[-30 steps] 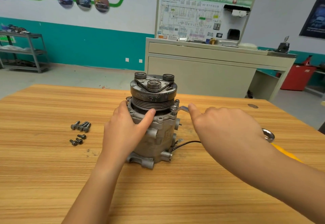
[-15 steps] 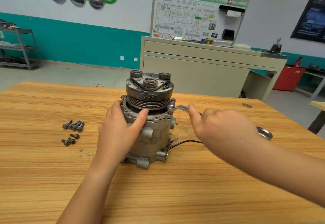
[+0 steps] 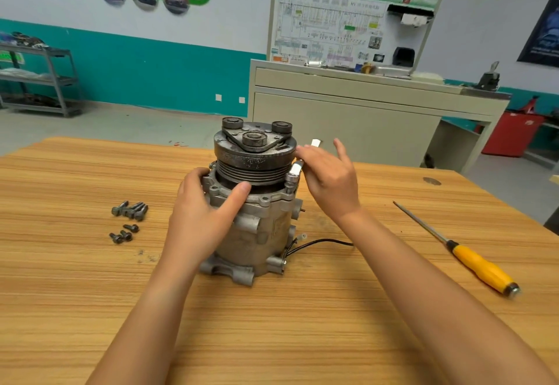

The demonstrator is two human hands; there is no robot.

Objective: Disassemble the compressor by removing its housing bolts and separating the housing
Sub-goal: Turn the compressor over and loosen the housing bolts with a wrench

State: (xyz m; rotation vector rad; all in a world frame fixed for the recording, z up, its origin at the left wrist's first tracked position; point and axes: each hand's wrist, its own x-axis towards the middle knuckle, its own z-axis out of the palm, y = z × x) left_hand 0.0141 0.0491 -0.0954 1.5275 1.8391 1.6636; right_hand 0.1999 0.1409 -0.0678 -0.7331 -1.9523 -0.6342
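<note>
In the middle, the left hand [image 3: 199,218] wraps the compressor [image 3: 251,233] — hold it steady. The right hand [image 3: 329,179] pinches the wrench [image 3: 295,170] beside the pulley [image 3: 254,170] — keep it seated, turn slowly.

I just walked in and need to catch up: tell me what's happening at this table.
A person is taking a compressor apart on a wooden table. The left hand grips its upper body, while the right hand holds a wrench at its right rim. Several loose bolts lie to the left; a yellow-handled screwdriver lies to the right.
</note>
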